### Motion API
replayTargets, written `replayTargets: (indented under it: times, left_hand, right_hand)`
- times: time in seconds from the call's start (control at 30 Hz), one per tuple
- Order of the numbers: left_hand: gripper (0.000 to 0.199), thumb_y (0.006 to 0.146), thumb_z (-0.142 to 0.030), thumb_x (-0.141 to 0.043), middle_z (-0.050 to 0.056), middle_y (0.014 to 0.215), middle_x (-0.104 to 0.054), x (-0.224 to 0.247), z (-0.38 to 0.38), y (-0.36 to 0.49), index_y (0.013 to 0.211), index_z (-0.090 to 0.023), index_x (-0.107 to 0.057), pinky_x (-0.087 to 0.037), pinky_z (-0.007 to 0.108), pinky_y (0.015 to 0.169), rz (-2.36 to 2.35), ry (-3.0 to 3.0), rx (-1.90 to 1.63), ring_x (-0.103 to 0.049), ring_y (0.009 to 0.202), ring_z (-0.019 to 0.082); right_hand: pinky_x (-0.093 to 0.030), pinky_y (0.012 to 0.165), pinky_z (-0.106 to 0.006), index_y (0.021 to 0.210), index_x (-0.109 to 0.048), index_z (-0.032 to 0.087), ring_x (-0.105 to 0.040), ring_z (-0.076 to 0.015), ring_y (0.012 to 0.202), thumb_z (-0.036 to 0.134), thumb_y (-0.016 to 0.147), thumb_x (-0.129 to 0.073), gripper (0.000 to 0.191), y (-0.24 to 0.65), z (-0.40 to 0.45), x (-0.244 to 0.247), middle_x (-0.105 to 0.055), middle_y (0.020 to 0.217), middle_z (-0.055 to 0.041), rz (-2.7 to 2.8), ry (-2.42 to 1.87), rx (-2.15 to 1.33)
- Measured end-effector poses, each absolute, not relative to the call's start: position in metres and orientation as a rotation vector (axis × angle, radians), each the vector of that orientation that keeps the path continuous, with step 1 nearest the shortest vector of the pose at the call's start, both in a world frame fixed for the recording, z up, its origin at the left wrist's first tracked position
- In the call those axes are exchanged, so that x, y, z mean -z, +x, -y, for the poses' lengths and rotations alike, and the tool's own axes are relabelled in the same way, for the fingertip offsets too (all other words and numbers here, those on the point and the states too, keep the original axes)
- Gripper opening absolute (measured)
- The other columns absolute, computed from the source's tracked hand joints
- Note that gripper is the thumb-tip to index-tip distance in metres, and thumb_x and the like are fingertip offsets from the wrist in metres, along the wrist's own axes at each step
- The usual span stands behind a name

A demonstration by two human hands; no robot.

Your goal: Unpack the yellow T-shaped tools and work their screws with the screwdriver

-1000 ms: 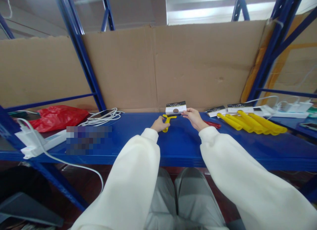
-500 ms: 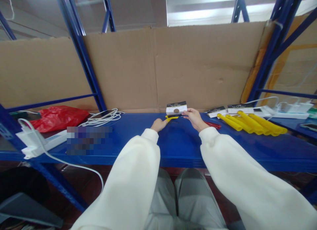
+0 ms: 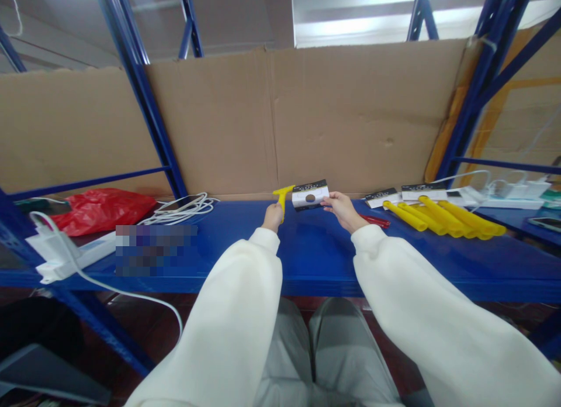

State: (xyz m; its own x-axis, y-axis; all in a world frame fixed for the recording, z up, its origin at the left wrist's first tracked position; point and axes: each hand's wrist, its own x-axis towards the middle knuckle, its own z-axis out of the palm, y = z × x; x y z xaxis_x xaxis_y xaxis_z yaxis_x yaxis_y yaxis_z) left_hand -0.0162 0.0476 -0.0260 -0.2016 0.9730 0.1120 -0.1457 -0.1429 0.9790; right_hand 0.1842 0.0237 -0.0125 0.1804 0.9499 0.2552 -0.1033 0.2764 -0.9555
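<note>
A yellow T-shaped tool [image 3: 281, 200], shaped like a small squeegee, stands upright in my left hand [image 3: 273, 216], its crossbar on top. My left fingers are wrapped round its handle. Just to the right, my right hand [image 3: 340, 209] pinches the right end of a black-and-white card sleeve [image 3: 302, 198] with a round hole in it. The sleeve and the tool are close together but apart. Behind my right wrist lies a red object [image 3: 377, 221], partly hidden, on the blue shelf [image 3: 319, 258].
At right lie several yellow handles [image 3: 447, 217] with black-and-white card sleeves [image 3: 424, 192] at their far ends. A white power strip [image 3: 512, 203] sits behind them. To the left are a red plastic bag [image 3: 105, 209], coiled white cable [image 3: 190, 205] and a plugged-in charger [image 3: 55, 243]. Cardboard [image 3: 219, 126] walls the back.
The yellow tool has moved left from under the sleeve and turned upright. The sleeve has tilted, so its face and hole show more fully.
</note>
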Motion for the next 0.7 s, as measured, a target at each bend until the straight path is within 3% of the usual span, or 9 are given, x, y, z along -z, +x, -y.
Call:
replayTargets:
  times: [0.23,0.37,0.6,0.7]
  left_hand:
    - [0.013,0.077,-0.007,-0.055,-0.002,0.054,-0.055,0.012,-0.035,-0.01,0.074,-0.017,-0.061,-0.04,0.024,0.053,-1.116,0.812,-1.695,-0.054,0.05,0.013]
    - [0.013,0.077,-0.004,-0.056,-0.002,0.058,-0.057,0.008,-0.033,-0.01,0.074,-0.016,-0.06,-0.044,0.022,0.057,-0.948,0.591,-1.786,-0.058,0.054,0.012]
    - [0.011,0.082,-0.005,-0.057,-0.003,0.055,-0.058,0.006,-0.029,-0.013,0.078,-0.015,-0.059,-0.045,0.019,0.05,-0.883,0.493,-1.769,-0.057,0.046,0.009]
    - [0.008,0.083,-0.009,-0.059,0.001,0.061,-0.065,0.01,-0.03,-0.011,0.087,-0.014,-0.064,-0.052,0.021,0.058,-0.904,0.617,-1.681,-0.066,0.056,0.013]
  right_hand:
    - [-0.048,0.068,-0.023,0.07,-0.051,0.021,-0.065,-0.0114,0.076,0.019,0.071,-0.072,0.021,0.186,-0.027,0.019,-0.065,0.073,0.0052,1.258,-0.908,-0.963]
    - [-0.049,0.071,-0.026,0.071,-0.052,0.022,-0.064,-0.0123,0.077,0.026,0.071,-0.076,0.025,0.188,-0.028,0.02,-0.065,0.073,0.0049,1.332,-0.878,-0.972]
    - [-0.051,0.076,-0.028,0.073,-0.053,0.022,-0.066,-0.0135,0.079,0.031,0.07,-0.079,0.028,0.184,-0.021,0.018,-0.067,0.074,0.0041,1.391,-0.825,-1.024]
    - [-0.052,0.077,-0.028,0.071,-0.055,0.021,-0.067,-0.0133,0.078,0.029,0.07,-0.081,0.027,0.181,-0.018,0.018,-0.069,0.072,0.0033,1.387,-0.828,-1.044]
